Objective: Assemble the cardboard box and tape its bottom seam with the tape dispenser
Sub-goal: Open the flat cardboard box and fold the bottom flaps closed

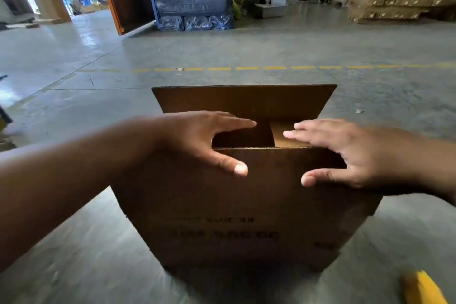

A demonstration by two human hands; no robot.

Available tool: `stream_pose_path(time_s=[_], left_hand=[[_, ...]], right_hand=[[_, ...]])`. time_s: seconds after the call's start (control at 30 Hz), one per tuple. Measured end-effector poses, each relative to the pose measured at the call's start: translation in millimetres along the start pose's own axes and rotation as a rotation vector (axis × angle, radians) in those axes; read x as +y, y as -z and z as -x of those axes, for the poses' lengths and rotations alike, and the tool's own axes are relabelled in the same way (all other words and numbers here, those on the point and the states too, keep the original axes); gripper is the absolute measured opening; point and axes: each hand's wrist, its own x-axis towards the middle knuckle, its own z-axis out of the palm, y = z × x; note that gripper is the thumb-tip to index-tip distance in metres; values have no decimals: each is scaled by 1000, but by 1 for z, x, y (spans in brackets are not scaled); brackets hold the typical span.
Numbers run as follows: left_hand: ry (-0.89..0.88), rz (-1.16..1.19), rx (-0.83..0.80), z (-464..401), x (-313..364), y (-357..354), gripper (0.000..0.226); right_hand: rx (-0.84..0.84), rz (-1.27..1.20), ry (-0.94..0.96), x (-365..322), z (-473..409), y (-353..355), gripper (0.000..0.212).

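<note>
A brown cardboard box (246, 205) stands on the concrete floor in front of me, its printed text upside down. Its far flap (244, 100) stands up and the near flap lies folded towards me. Through the gap between them I see a side flap (281, 138) folded inward. My left hand (197, 138) rests on the left of the box top, fingers spread over the opening, thumb on the near flap. My right hand (345, 153) lies flat on the right side, fingers over the inner flap, thumb on the near flap. No tape dispenser is clearly visible.
A yellow object (419, 286) lies blurred at the bottom right on the floor. A dashed yellow line (246, 68) crosses the floor beyond the box. Blue wrapped rolls (195, 5), stacked cardboard (399, 2) and people working stand far behind.
</note>
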Motion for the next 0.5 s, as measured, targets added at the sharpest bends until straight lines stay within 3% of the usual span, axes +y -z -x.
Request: stream_pose_path(time_s=[0.07, 0.17, 0.27, 0.4, 0.5], left_hand=[[65, -138, -9, 0, -4, -8, 107], [145, -375, 158, -8, -12, -12, 114], [178, -545, 305, -18, -29, -32, 107], [236, -447, 302, -32, -50, -83, 85], [276, -332, 280, -38, -60, -113, 80]], right_hand=[[40, 53, -51, -4, -14, -12, 104], [86, 179, -153, 1, -33, -29, 105], [99, 275, -257, 9, -51, -50, 101], [29, 149, -339, 17, -70, -84, 97], [-53, 77, -373, 17, -77, -110, 85]])
